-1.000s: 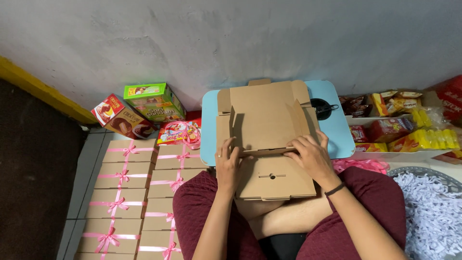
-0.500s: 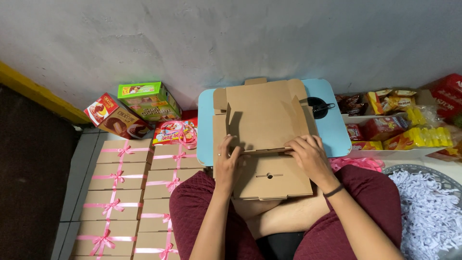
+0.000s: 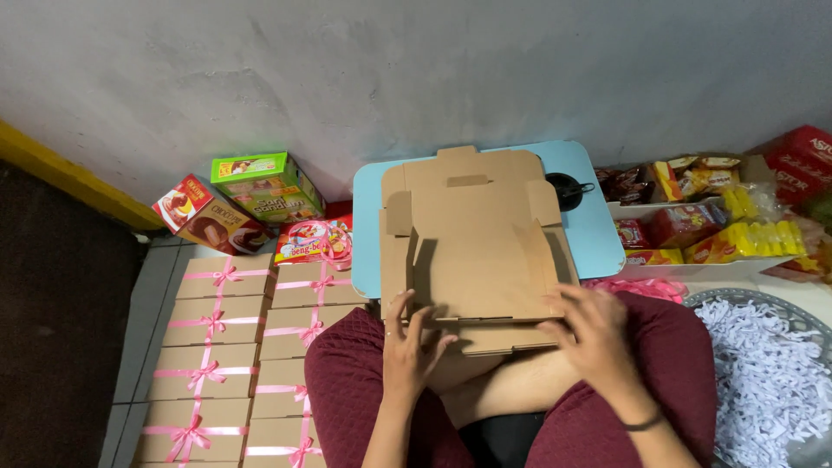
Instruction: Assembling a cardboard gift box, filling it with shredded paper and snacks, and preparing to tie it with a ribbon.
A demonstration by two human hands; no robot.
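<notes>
Knees in maroon cloth nearest, seen from above. Left hand (image 3: 407, 347) and right hand (image 3: 594, 334) both resting on the near edge of a flat brown cardboard box blank (image 3: 472, 243), fingers spread and pressing down, grip pinching nothing that can be made out. Blank lying half on the lap, half on a small light-blue worktop (image 3: 598, 234), side flaps raised. To the left on the floor, rows of closed brown boxes tied with pink ribbon (image 3: 230, 347). To the right, a heap of shredded white paper (image 3: 767, 373). Farther off, a black round object (image 3: 563, 186) on the worktop, partly hidden by the blank; snack packets in a white tray (image 3: 693, 221); green and red cartons (image 3: 251, 195) against the grey wall. Compared with half a second earlier: front flap now folded under, hands shifted nearer the body.
</notes>
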